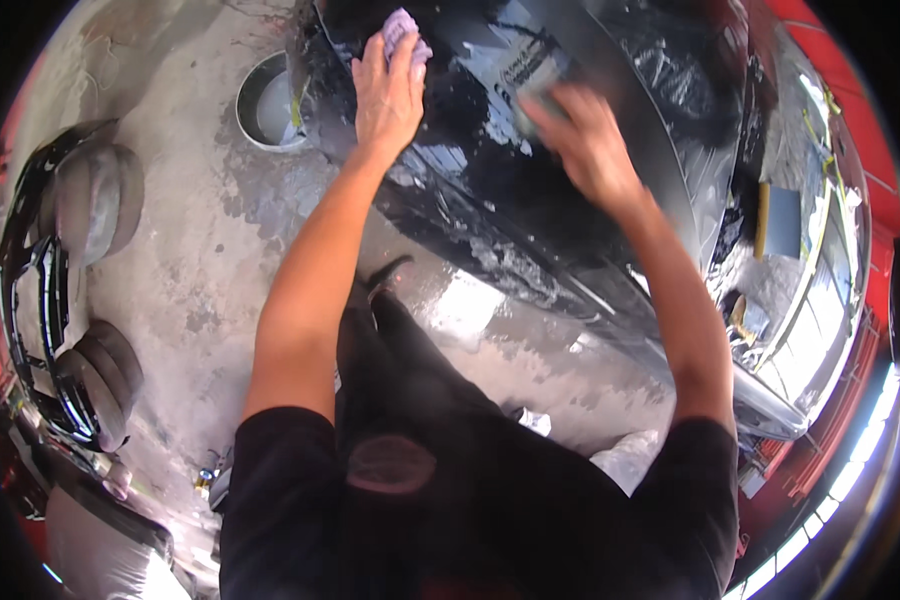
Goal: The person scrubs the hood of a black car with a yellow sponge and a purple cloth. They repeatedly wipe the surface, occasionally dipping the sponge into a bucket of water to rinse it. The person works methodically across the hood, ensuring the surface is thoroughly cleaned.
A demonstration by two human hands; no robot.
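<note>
A wet black car panel (460,110) lies under both my hands, with bright reflections and streaks of water on it. My left hand (388,100) presses a crumpled lilac cloth (402,30) against the panel near its far edge, its fingers bent over it. Farther right, my right hand (585,140) is smeared by motion. Under its fingers shows a flat, pale grey-green pad (526,118) against the wet surface; its exact kind is too blurred to tell.
A bucket (270,100) of cloudy water stands on the stained concrete floor (200,250), left of the car. Black bumpers (32,300) and tyres (100,205) are at the far left. A dark blue block with a tan edge (780,220) rests by the windscreen.
</note>
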